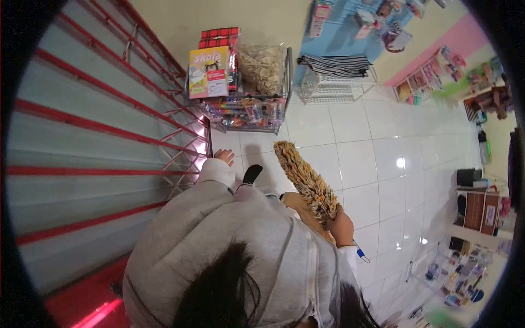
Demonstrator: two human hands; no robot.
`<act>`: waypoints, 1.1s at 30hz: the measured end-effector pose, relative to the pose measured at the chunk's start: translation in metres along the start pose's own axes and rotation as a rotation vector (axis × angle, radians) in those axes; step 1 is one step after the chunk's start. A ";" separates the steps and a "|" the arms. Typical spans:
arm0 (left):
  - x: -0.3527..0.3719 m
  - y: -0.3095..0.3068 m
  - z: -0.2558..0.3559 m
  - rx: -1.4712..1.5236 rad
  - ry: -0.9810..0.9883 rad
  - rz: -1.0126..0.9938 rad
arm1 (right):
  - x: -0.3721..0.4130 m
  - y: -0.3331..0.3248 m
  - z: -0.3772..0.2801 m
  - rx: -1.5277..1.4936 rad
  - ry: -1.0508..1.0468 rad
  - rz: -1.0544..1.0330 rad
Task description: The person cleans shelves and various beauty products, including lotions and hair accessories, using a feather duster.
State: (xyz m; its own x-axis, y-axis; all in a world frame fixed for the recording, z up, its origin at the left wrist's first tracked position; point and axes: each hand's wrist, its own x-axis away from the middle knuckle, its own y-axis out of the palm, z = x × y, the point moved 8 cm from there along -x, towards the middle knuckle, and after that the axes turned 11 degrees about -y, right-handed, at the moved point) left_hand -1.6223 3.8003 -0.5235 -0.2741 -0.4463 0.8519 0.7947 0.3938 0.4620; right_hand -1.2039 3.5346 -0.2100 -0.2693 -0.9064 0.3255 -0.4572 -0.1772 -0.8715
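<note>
A fluffy brown-and-yellow duster is in my right hand, which is closed around it near the lower end of the bristles. The blue tip of its handle sticks out behind the hand. My left hand reaches out at the left with its fingers apart and holds nothing. It is close to the red folding metal gate and just below a metal rack. On the rack are a yellow "skola" pack and a clear bag of pale round pieces, with small colourful packets beneath.
White floor tiles stretch to the right. A low white wire rack carries a striped cloth. Goods hang on the blue wall panel. At the right stand a brown cabinet and a display of small items.
</note>
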 end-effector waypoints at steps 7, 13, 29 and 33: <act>0.050 -0.078 -0.040 -0.192 0.186 0.032 | -0.046 0.024 -0.020 0.004 -0.312 -0.048; 0.069 -0.120 -0.014 -0.154 0.349 -0.055 | -0.068 0.038 -0.074 0.093 -0.442 -0.148; 0.014 0.042 0.114 -1.228 1.205 0.383 | -0.172 0.117 -0.123 0.030 -0.366 -0.082; -0.062 0.043 0.064 -2.181 1.189 0.195 | -0.209 0.171 -0.100 0.011 -0.389 -0.109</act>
State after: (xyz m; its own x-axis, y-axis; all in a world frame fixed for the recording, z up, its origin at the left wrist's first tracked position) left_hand -1.6060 3.8958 -0.5407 -0.4947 -0.8664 0.0680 0.1611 -0.1683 -0.9725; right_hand -1.3109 3.7322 -0.3900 0.1218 -0.9592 0.2551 -0.4561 -0.2823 -0.8439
